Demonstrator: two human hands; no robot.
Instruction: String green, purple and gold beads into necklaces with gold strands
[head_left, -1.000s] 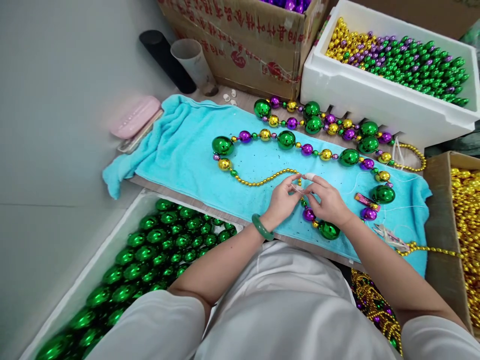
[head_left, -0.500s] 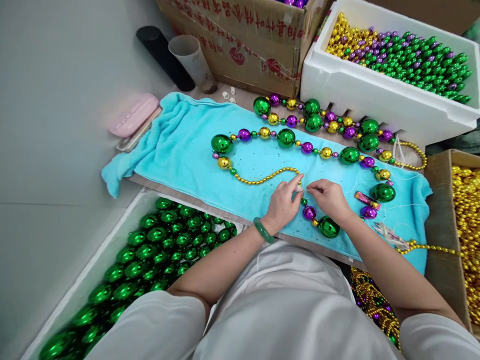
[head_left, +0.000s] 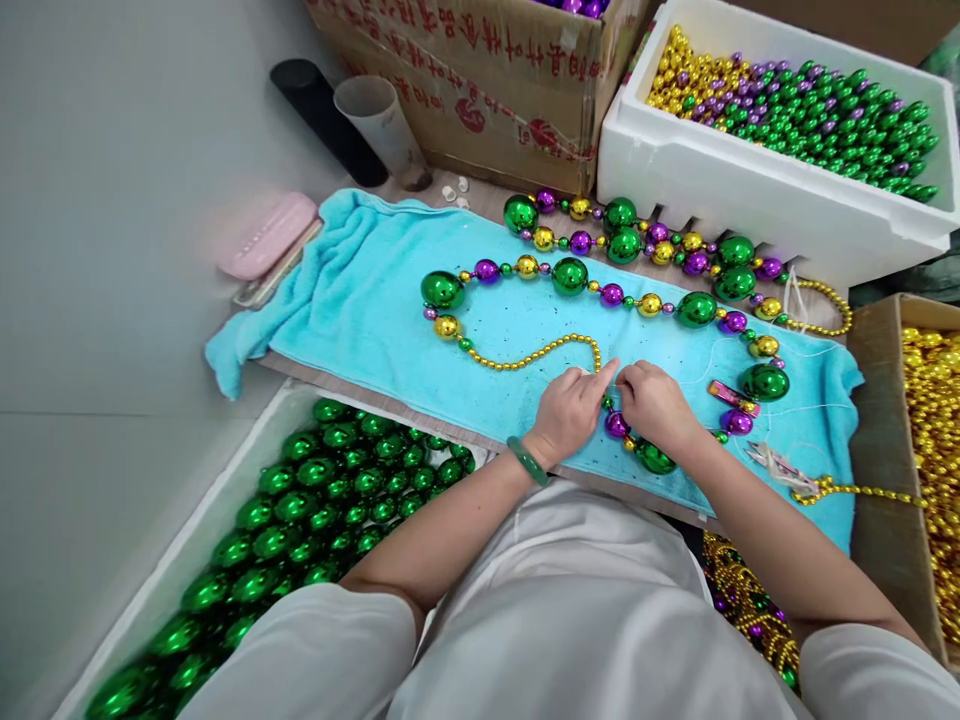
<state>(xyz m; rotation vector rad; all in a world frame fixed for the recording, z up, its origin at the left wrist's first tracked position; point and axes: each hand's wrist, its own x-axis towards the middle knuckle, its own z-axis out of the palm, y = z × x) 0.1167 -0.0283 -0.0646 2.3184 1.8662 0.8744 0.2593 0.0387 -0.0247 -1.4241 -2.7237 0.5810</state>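
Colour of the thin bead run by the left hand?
Thin bead run: gold, clearest in head view.

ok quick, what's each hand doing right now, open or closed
Left hand: partly curled by the gold beads; whether it grips them is hidden.
Right hand: closed; anything held is too small to tell.

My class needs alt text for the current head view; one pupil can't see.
A person's left hand and right hand are close together at a string of green, purple and gold beads on a turquoise towel; a white box of beads stands behind.

Upside-down red Chinese characters (head_left: 491, 35) and two round red emblems (head_left: 470, 115) mark the cardboard box (head_left: 510, 150).
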